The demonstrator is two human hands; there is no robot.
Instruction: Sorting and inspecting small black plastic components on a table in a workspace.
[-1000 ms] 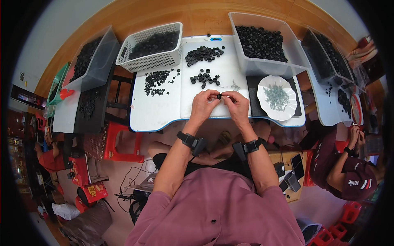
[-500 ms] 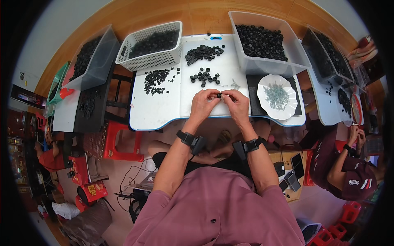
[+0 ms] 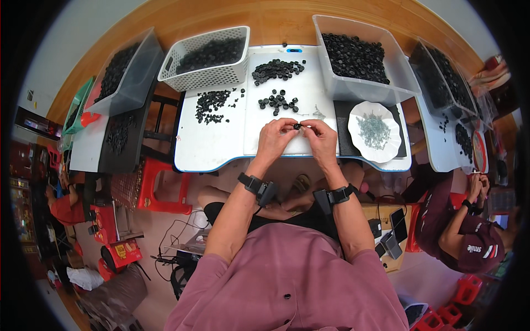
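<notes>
Over the front of the white table, my left hand [image 3: 275, 138] pinches a small round black cap [image 3: 297, 126] between thumb and fingertips. My right hand [image 3: 321, 137] is closed against the same cap from the other side; anything smaller between those fingertips is too tiny to make out. Just beyond the hands lies a loose cluster of black caps [image 3: 277, 101], with a denser pile of black caps [image 3: 276, 71] behind it. Small black pieces [image 3: 211, 105] are scattered to the left. A white scalloped plate [image 3: 393, 144] to the right bears small clear bluish-green pieces [image 3: 374, 131].
A white perforated basket [image 3: 212, 81] and a clear plastic bin [image 3: 361, 91], both full of black parts, stand along the back. The plate rests on a dark mat [image 3: 343, 140]. A red stool [image 3: 160, 190] is at left; a co-worker [image 3: 461, 231] sits at right.
The whole view has shifted slightly. Both hands stay together on the black cap, which appears turned a little between the fingertips.
</notes>
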